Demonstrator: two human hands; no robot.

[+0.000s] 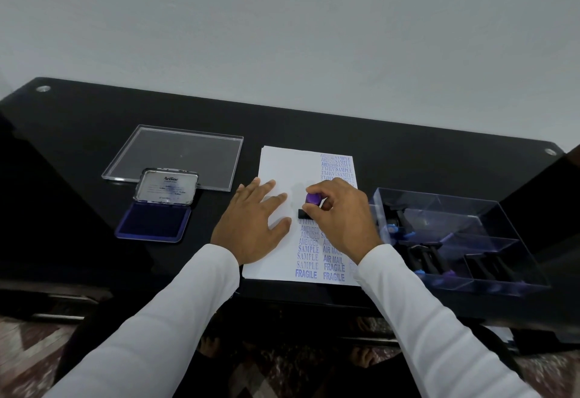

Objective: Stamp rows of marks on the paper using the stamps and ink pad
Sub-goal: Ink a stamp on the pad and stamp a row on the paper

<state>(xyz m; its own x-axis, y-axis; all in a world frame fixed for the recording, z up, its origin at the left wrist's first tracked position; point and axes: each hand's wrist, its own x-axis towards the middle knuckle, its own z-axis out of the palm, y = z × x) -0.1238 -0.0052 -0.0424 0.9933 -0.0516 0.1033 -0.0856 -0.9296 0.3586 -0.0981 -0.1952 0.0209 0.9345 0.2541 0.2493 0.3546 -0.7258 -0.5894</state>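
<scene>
Fingers (317,206) of the right hand (343,222) were closed on the stamp (311,206), pressing it mid-paper (279,159). We judged the flat, open left hand (251,228) pinned the sheet against slipping.

One head-worn wide-angle view only, being aimed forward and down from above the bench (94,134). Both sleeved forearms are being seen entering from the bottom edge, close in. The wall is filling the upper frame; edges are being bent by the lens.

Black table (408,146): paper (279,165), ink pad (153,222), tray (502,231).
</scene>
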